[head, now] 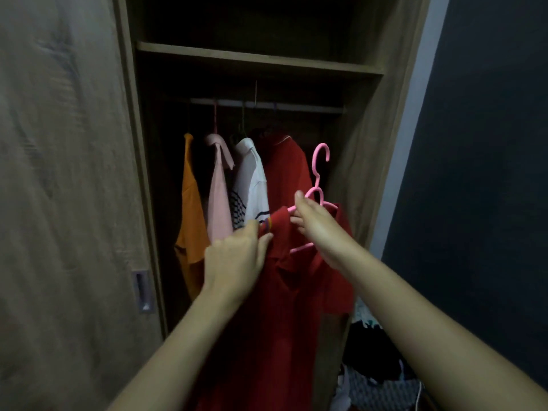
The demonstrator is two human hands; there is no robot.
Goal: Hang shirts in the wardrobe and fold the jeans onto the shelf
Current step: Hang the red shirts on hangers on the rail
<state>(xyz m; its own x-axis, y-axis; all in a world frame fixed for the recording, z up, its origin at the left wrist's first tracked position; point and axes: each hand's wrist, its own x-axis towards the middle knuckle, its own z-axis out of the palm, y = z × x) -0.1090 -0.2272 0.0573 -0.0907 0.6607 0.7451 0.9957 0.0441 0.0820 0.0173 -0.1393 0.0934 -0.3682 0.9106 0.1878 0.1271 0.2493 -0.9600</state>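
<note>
Ahead, the open wardrobe (370,143) fills the view, its rail (296,107) running across under a shelf (258,59). Left of the rail stands the sliding door (65,173). Well below the rail and in front of it, a red shirt (281,307) hangs from the person's hands, not yet on the rail. On the rail hang four shirts: from its left end, an orange shirt (189,209), a pink shirt (219,197), a white shirt (252,179) and a second red one (284,173). Far below the rail's right end lies a heap of clothes (370,366). The left hand (237,259) pinches a striped edge of the held shirt. The right hand (317,226), close beside it, grips the shoulder of a pink hanger (317,177) set into the shirt. Its hook sits under the rail's right end, clear of it.
</note>
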